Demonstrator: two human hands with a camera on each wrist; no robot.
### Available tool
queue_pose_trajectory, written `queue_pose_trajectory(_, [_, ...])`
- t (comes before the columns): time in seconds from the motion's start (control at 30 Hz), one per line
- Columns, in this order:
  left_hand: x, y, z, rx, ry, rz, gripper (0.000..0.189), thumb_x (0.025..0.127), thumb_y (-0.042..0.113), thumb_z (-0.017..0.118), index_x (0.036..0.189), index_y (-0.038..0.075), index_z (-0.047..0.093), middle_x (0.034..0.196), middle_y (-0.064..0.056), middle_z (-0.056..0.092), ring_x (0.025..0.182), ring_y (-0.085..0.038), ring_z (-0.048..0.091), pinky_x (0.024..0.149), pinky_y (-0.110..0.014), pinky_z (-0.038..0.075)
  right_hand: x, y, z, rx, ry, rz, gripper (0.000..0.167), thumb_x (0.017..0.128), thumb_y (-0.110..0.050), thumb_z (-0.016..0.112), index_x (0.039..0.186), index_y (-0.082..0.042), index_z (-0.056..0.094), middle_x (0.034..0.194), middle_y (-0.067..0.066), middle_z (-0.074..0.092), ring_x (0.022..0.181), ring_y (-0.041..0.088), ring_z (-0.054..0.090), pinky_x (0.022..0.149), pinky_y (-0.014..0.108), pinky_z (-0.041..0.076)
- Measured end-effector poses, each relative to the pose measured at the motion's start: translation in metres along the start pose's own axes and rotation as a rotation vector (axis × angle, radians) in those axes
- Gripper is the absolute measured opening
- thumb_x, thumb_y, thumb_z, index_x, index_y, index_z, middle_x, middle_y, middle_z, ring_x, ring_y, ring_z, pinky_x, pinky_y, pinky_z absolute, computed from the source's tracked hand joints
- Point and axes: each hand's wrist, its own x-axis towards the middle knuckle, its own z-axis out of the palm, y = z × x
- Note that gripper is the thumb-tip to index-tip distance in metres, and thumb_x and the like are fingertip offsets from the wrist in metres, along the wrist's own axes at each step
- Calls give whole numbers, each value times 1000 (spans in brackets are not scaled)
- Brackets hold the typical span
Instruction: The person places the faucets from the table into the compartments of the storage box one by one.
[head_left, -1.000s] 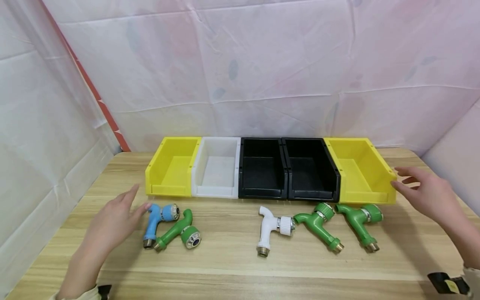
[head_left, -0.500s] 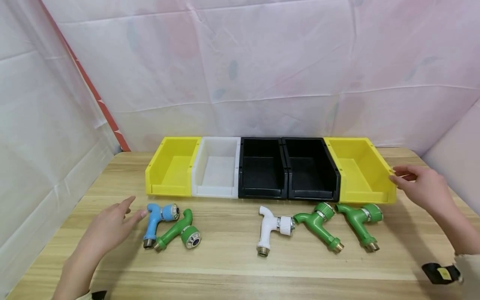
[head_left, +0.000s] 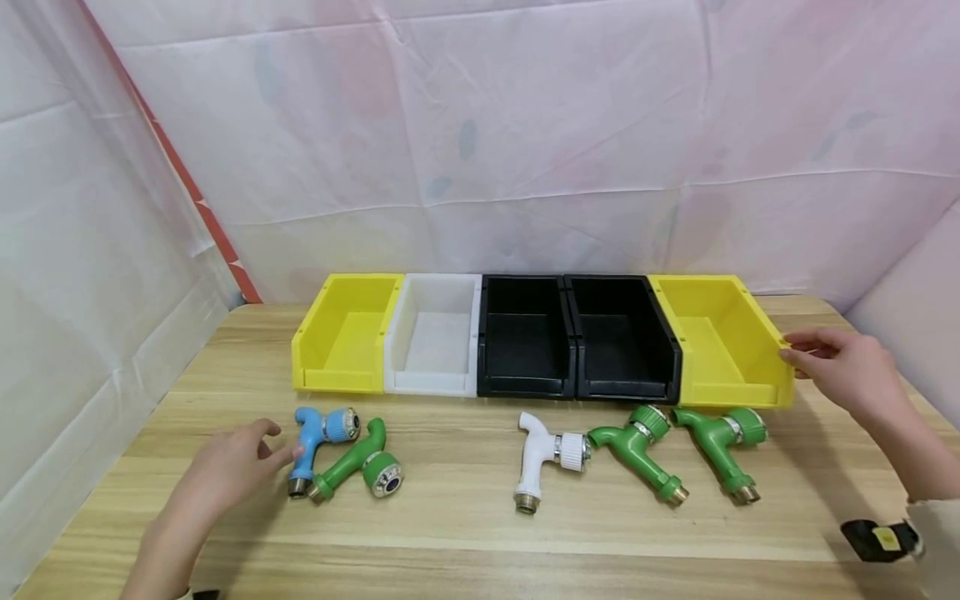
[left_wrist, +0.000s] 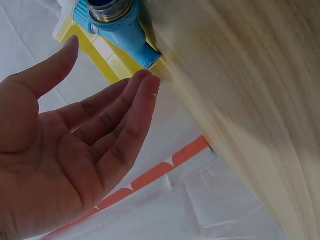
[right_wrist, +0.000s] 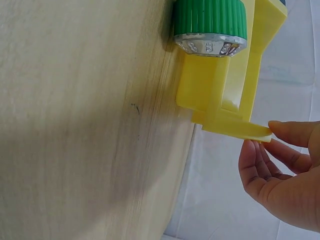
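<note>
My left hand (head_left: 234, 463) is beside the blue tap (head_left: 306, 450), fingers loosely bent, thumb apart from them. In the left wrist view the palm of the left hand (left_wrist: 65, 150) holds nothing, and its fingertips are close to the spout of the blue tap (left_wrist: 125, 37). A green tap (head_left: 352, 462) lies just right of the blue one. At the far right, my right hand (head_left: 851, 371) pinches the side rim of the yellow bin (head_left: 780, 379). The right wrist view shows thumb and fingers of the right hand (right_wrist: 287, 165) on either side of that yellow rim (right_wrist: 240, 129).
Left of the pinched bin stand two black bins (head_left: 626, 390) (head_left: 525, 387), a white bin (head_left: 431, 383) and another yellow bin (head_left: 337, 381), side by side. In front lie a white tap (head_left: 532, 454) and two green taps (head_left: 637, 450) (head_left: 720, 446). A cloth (head_left: 465, 125) hangs behind the table (head_left: 450, 542).
My left hand has come down and toward the front, beside the blue tap, its fingers bending more. The right hand has moved slightly left onto the bin's rim. Taps and bins stay in place.
</note>
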Motion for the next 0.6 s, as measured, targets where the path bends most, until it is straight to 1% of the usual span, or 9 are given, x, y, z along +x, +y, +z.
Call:
queue_pose_trajectory(0.03, [0,0,0,0,-8,-7,60,86,43,59,108,-12,54,79,-8,62,71,-24,57,63,-43,48,0,2,0,16,-13,-21,37,91,-20,57,109,13,54,86,26,61,56,11,57,46,24,46])
queue_pose_trajectory(0.13, [-1,2,2,-16,-35,-33,50,85,43,61,96,-6,59,78,-6,61,71,-22,56,62,-41,48,4,10,3,40,4,10,34,91,-23,58,107,7,57,80,14,63,55,10,58,45,28,48])
queue_pose_trajectory(0.17, [-1,3,3,-19,-40,-39,47,84,43,61,92,-3,60,77,-5,60,70,-21,55,61,-40,47,6,17,5,35,14,13,29,91,-25,58,105,0,59,77,6,63,55,9,58,46,30,49])
queue_pose_trajectory(0.27, [-2,5,5,-31,-50,-49,38,82,41,64,79,4,59,71,-2,56,66,-19,51,57,-34,45,10,26,8,62,23,27,28,90,-28,59,103,-3,59,74,0,62,56,10,58,46,33,50])
queue_pose_trajectory(0.3, [-2,6,6,-35,-53,-52,37,82,40,65,76,5,58,69,-2,55,64,-18,49,55,-32,43,11,28,8,73,9,11,31,90,-28,58,105,-1,59,78,5,63,57,11,59,46,32,49])
queue_pose_trajectory(0.33, [-3,6,6,-38,-58,-53,36,82,40,65,74,6,57,68,-1,53,63,-18,48,54,-31,42,12,31,9,71,19,21,30,90,-30,59,104,-3,59,76,1,62,56,10,58,45,32,49])
queue_pose_trajectory(0.4, [-3,7,8,-47,-63,-54,34,81,37,67,71,6,56,65,-2,51,60,-17,46,52,-29,40,12,33,9,96,-2,0,38,90,-28,59,107,5,57,81,11,62,57,13,59,45,30,49])
queue_pose_trajectory(0.47, [-3,7,9,-56,-67,-57,32,81,35,68,70,7,56,63,-2,50,59,-17,45,51,-28,38,13,36,11,75,14,10,36,90,-31,58,107,0,57,77,0,62,57,10,59,46,34,50])
queue_pose_trajectory(0.6, [-3,6,11,-75,-60,-39,30,81,31,69,67,8,55,59,-1,49,57,-16,44,50,-28,36,13,39,12,91,10,-19,35,90,-32,58,107,-2,57,77,-3,62,59,11,60,48,37,51])
